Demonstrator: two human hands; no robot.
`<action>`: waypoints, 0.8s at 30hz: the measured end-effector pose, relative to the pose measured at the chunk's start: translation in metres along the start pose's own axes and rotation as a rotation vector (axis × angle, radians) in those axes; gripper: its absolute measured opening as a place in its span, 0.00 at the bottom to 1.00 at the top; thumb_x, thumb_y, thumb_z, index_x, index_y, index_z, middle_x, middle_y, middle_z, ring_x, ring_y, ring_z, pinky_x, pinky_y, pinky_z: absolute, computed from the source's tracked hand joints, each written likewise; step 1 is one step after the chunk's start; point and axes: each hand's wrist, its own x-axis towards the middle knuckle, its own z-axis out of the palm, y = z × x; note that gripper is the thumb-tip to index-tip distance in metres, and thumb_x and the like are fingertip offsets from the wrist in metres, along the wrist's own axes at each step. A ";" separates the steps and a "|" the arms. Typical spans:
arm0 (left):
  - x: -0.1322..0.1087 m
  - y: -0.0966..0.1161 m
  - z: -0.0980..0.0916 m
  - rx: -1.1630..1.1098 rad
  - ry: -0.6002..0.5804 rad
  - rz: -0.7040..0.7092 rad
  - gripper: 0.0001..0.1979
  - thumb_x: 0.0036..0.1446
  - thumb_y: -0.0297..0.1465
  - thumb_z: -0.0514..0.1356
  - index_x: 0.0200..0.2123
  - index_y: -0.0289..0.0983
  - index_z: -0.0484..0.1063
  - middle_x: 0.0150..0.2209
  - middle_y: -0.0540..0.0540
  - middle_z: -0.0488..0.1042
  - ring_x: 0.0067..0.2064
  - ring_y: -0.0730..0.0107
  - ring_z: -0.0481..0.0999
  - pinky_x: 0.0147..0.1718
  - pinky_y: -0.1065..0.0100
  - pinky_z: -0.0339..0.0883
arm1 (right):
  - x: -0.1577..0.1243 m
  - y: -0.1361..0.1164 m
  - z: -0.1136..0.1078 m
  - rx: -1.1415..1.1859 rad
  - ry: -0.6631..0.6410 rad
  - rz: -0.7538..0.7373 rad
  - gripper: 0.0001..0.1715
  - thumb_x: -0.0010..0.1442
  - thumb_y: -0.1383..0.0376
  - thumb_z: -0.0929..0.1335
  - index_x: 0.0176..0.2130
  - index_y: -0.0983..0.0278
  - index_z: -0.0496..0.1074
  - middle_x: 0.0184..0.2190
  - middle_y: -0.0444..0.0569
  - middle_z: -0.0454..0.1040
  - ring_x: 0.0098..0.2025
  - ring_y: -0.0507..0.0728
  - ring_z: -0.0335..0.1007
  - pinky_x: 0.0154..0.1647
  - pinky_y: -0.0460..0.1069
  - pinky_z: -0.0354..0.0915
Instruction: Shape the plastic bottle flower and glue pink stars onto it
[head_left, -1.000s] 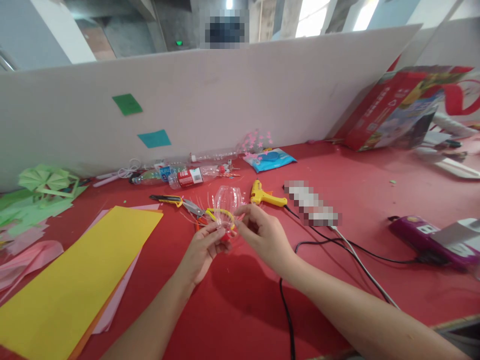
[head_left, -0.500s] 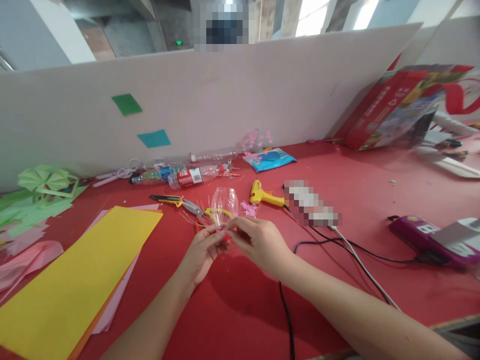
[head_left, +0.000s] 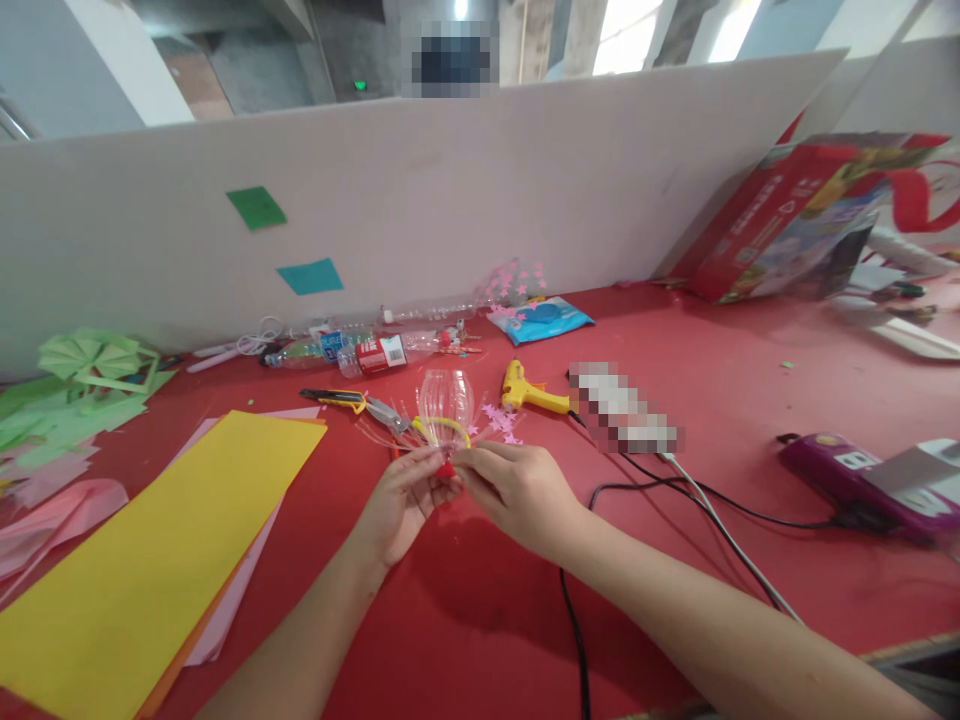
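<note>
A clear plastic bottle top (head_left: 445,398), cut into thin strips that fan outward, is held over the red table with its red cap (head_left: 446,469) toward me. My left hand (head_left: 401,500) is closed around the neck end from the left. From the right, my right hand (head_left: 525,490) pinches at the base of the strips, close to the cap; its fingertips partly hide that spot. Just beyond the strips lie pliers with yellow handles (head_left: 394,418), a yellow box cutter (head_left: 334,400) and pink paper stars (head_left: 501,425). The yellow glue gun (head_left: 529,390) rests further right.
Plastic bottles (head_left: 382,352) and a blue wipes packet (head_left: 544,318) lie along the white partition (head_left: 450,190). Yellow paper (head_left: 172,550) and green paper cuttings (head_left: 90,390) cover the left side. Black cable (head_left: 574,640) runs right of my hands toward a purple box (head_left: 862,480).
The bottle top has tilted slightly, and more strips now spread out on the right side. My right fingers have shifted a little at the neck, and the red cap shows more clearly.
</note>
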 end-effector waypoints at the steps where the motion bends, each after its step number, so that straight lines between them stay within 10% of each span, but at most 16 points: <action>1: 0.000 0.000 0.000 0.000 0.003 0.002 0.09 0.44 0.28 0.68 0.32 0.33 0.78 0.29 0.47 0.79 0.27 0.75 0.75 0.31 0.73 0.69 | 0.000 0.000 0.000 -0.010 -0.001 -0.004 0.16 0.65 0.67 0.58 0.33 0.66 0.72 0.24 0.47 0.73 0.23 0.50 0.66 0.25 0.43 0.57; 24: 0.000 -0.002 0.001 0.118 -0.024 0.039 0.12 0.44 0.30 0.68 0.34 0.33 0.75 0.27 0.49 0.75 0.26 0.77 0.72 0.28 0.74 0.66 | -0.001 -0.003 -0.001 0.064 0.056 0.029 0.12 0.62 0.69 0.60 0.39 0.66 0.72 0.30 0.50 0.78 0.26 0.51 0.71 0.27 0.43 0.61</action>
